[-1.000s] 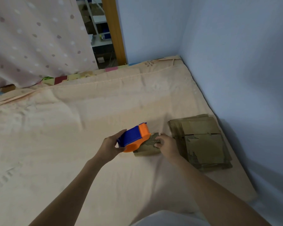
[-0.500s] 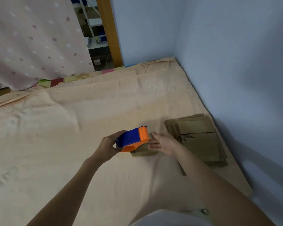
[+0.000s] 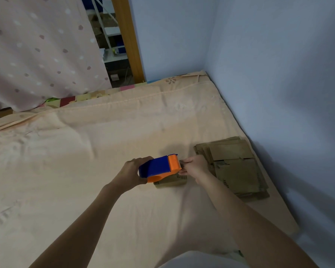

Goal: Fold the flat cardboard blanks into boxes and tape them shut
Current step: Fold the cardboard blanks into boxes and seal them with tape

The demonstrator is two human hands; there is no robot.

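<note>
Box (image 3: 170,181) under dispenser (image 3: 159,168) (left hand (image 3: 132,174) grips); right hand (image 3: 194,167) pinches tape.

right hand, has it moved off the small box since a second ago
Yes: the right hand lifted off the small box, away from the bedsheet, its fingers now at the tape dispenser.

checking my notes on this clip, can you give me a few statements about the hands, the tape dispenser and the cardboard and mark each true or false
1. The left hand grips the blue and orange tape dispenser. True.
2. The right hand lies flat on the stack of flat blanks. False: its fingers are at the orange front end of the dispenser, apparently pinching there; the tape itself is too small to see.
3. The folded box sits on the bed sheet below the dispenser. True.
4. The stack of flat blanks lies left of the left hand. False: it lies to the right, near the blue wall.
5. The dispenser lies on the sheet, untouched. False: it is held over the box.
</note>
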